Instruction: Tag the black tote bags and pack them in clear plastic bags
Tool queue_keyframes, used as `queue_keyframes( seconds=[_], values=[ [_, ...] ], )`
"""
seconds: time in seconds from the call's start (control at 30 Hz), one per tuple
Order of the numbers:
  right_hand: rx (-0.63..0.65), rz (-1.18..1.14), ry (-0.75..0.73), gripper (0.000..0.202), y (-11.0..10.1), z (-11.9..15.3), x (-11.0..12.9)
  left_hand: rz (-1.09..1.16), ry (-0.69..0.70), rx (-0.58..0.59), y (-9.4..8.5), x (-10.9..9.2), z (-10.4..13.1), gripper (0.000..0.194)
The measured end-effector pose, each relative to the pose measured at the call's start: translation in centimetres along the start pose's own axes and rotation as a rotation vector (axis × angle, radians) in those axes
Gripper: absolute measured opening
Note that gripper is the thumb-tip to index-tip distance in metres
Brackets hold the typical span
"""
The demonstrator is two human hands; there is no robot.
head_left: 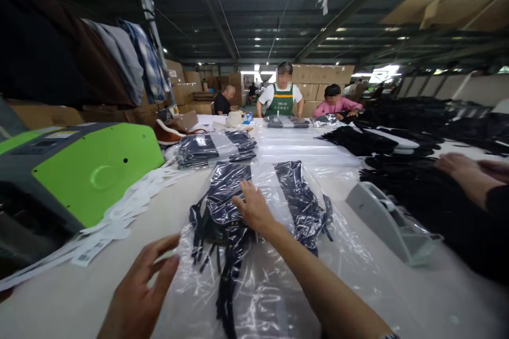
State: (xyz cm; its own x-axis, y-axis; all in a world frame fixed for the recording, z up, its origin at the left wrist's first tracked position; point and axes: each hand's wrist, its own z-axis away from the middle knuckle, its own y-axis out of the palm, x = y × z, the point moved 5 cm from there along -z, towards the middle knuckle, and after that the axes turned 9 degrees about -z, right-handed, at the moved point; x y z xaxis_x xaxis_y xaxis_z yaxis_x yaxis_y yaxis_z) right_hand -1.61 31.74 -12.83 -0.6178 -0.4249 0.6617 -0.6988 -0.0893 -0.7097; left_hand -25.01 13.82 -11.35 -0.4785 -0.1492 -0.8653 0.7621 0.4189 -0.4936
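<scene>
A folded dark garment (228, 185) with long black straps lies on the table inside a clear plastic bag (270, 286), a pale band down its middle. My right hand (256, 209) rests on the bag over the garment, fingers spread. Beside the bag's left edge is my left hand (139, 286), its thumb and forefinger apart; they look close to the plastic, but I cannot tell whether they touch it. The bag's lower part spreads toward me without garment under most of it, except the trailing straps.
Left stands a green machine (115, 164) with white label strips (127, 206). Behind the bag is a bagged stack (217, 148). Right are a grey dispenser-like stand (389, 220), black cloth piles (413, 190) and another person's hands (461, 169). Several people work farther back.
</scene>
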Motion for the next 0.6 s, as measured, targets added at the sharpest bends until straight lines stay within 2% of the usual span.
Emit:
queue_keyframes(
  seconds=[0.03, 0.07, 0.13, 0.2, 0.3, 0.37, 0.43, 0.53, 0.6],
  values=[
    [-0.037, 0.054, 0.039, 0.070, -1.5, 0.0, -1.9, -0.081, 0.132, 0.075, 2.7, -2.5, -1.5, 0.054],
    [-0.056, 0.113, 0.081, 0.071, -2.8, 0.0, -4.0, -0.132, 0.266, 0.084, 5.2, -4.6, -3.0, 0.055],
    [-0.055, 0.232, 0.169, 0.073, -4.9, 0.3, -8.4, -0.268, 0.498, 0.087, 10.1, -7.1, -6.1, 0.056],
    [-0.042, 0.324, 0.250, 0.076, -6.3, 0.9, -12.6, -0.447, 0.595, 0.089, 14.4, -7.0, -9.6, 0.059],
    [-0.057, 0.385, 0.363, 0.078, -7.7, 1.8, -17.2, -0.772, 0.548, 0.182, 18.7, -3.8, -14.1, 0.065],
    [-0.072, 0.397, 0.409, 0.080, -8.3, 2.3, -18.8, -0.913, 0.493, 0.258, 19.8, -1.4, -15.8, 0.067],
    [-0.065, 0.403, 0.426, 0.082, -8.7, 2.5, -19.5, -0.970, 0.461, 0.294, 20.0, 0.2, -16.5, 0.068],
    [-0.047, 0.362, 0.466, 0.082, -9.2, 2.2, -19.4, -0.982, 0.427, 0.316, 19.4, 0.8, -16.4, 0.069],
    [-0.072, 0.338, 0.500, 0.081, -9.5, 1.4, -19.0, -0.992, 0.395, 0.342, 19.1, 0.1, -16.3, 0.069]
  ],
)
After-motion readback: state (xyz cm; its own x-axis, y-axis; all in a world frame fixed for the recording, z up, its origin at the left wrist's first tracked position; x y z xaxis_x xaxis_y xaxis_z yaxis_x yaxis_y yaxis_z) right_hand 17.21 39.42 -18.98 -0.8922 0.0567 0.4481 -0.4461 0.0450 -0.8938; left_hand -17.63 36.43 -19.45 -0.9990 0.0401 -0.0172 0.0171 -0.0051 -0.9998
